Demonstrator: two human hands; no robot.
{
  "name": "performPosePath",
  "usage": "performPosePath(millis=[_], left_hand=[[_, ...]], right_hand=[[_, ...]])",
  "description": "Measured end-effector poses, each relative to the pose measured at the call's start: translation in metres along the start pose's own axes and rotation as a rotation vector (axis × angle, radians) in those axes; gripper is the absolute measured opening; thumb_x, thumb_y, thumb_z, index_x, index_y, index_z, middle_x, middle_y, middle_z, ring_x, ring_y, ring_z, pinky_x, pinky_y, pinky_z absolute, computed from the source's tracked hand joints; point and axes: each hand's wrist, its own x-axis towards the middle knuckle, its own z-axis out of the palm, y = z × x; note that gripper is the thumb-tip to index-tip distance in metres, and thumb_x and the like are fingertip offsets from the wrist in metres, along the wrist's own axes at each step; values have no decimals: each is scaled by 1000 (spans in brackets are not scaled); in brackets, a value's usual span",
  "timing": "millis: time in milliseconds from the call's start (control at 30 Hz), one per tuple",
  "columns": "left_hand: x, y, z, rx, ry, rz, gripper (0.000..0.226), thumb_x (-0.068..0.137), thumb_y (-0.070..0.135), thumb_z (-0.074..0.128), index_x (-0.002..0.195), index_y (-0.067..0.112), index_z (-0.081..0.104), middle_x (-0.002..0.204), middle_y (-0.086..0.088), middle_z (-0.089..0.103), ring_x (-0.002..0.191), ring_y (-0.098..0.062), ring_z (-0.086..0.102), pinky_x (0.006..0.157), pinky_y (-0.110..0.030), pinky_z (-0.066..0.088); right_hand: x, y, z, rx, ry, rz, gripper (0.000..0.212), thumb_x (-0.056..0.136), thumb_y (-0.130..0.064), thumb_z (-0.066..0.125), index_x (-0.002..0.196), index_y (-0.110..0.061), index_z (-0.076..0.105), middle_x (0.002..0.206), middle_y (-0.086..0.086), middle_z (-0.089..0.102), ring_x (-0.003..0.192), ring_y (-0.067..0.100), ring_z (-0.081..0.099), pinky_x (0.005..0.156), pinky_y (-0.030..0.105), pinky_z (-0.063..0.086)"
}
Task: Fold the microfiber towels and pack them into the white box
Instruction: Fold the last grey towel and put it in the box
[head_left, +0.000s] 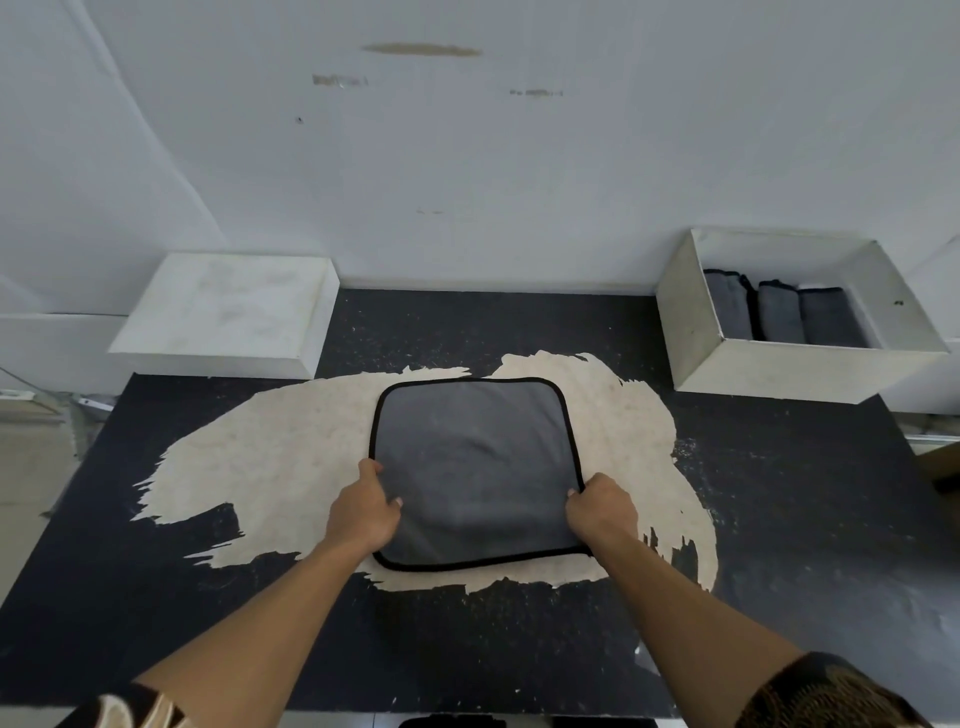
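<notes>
Both grips pinch the grey microfiber towel (472, 467): left hand (363, 512) on its left edge, right hand (601, 512) on its right edge. Towel lies flat, unfolded, mid table (779, 519). White box (800, 332) sits far-right of towel w/ 3 folded towels (779, 312) inside, standing side by side.

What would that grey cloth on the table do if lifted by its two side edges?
Probably sag in the middle: the grey cloth lies limp and softly creased, so it looks floppy. It seems thin, so likely light. The left hand and right hand pinch its black edge, so it probably grips easily rather than slipping.
</notes>
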Motion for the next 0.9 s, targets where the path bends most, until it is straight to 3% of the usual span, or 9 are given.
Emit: performPosePath(millis=[133, 200, 333, 433, 500, 633, 700, 800, 900], left_hand=[[-2, -3, 0, -85, 22, 31, 14, 96, 22, 59, 108, 18, 52, 104, -2, 61, 91, -19, 58, 77, -31, 48], [0, -2, -5, -107, -6, 24, 4, 95, 22, 59, 95, 18, 58, 97, -1, 63, 91, -20, 59, 76, -31, 48], [6, 4, -21, -204, -72, -14, 23, 96, 32, 58, 85, 13, 64, 89, -4, 65, 83, -22, 61, 63, -29, 46], [9, 9, -31, -232, -68, -36, 25, 95, 30, 59, 83, 9, 67, 86, -8, 66, 73, -22, 60, 53, -25, 41], [8, 11, -32, -204, -104, -45, 17, 93, 23, 62, 83, 11, 69, 86, -5, 66, 75, -21, 59, 51, -24, 40], [5, 11, -28, -147, -227, -122, 10, 88, 8, 61, 82, 7, 70, 80, -8, 61, 61, -19, 50, 46, -22, 34], [3, 16, -29, -68, -176, -126, 7, 87, 12, 64, 83, 9, 69, 83, -7, 63, 65, -19, 54, 48, -24, 40], [-1, 26, -28, 132, -67, -99, 11, 85, 17, 67, 94, 11, 66, 92, -5, 67, 81, -19, 61, 68, -33, 52], [-11, 30, -18, 122, -123, -162, 34, 85, 14, 65, 115, 12, 50, 88, 3, 53, 76, -12, 52, 57, -25, 43]], right_hand=[[-4, 1, -5, -3, 21, -15, 30, 97, -28, 52, 116, -6, 53, 112, 14, 64, 102, 33, 61, 74, 31, 40], [-6, 2, -7, 64, 40, -49, 23, 96, -25, 54, 111, -10, 46, 104, 13, 63, 92, 30, 60, 73, 31, 40], [-6, 0, -15, 144, 7, -159, 12, 95, -14, 54, 100, -18, 44, 84, 3, 61, 76, 20, 57, 65, 32, 46], [-2, 0, -22, 126, -87, -226, 14, 93, -7, 54, 93, -20, 62, 95, 0, 64, 90, 20, 60, 82, 33, 53], [1, 1, -24, 116, -113, -245, 15, 94, -10, 57, 101, -16, 69, 105, 2, 66, 99, 21, 60, 90, 32, 51], [8, 2, -29, 24, -161, -253, 20, 91, -13, 61, 104, -7, 74, 109, 8, 70, 101, 25, 64, 85, 30, 50], [11, 5, -31, -6, -184, -245, 18, 89, -15, 62, 102, -6, 72, 106, 11, 70, 95, 25, 63, 80, 31, 51], [14, 11, -35, 26, -176, -209, 27, 88, -21, 64, 111, -9, 54, 103, 6, 61, 89, 20, 54, 75, 32, 45], [11, 19, -35, -19, -193, -169, 46, 84, -24, 70, 114, -10, 39, 97, 4, 52, 85, 21, 51, 72, 31, 42]])
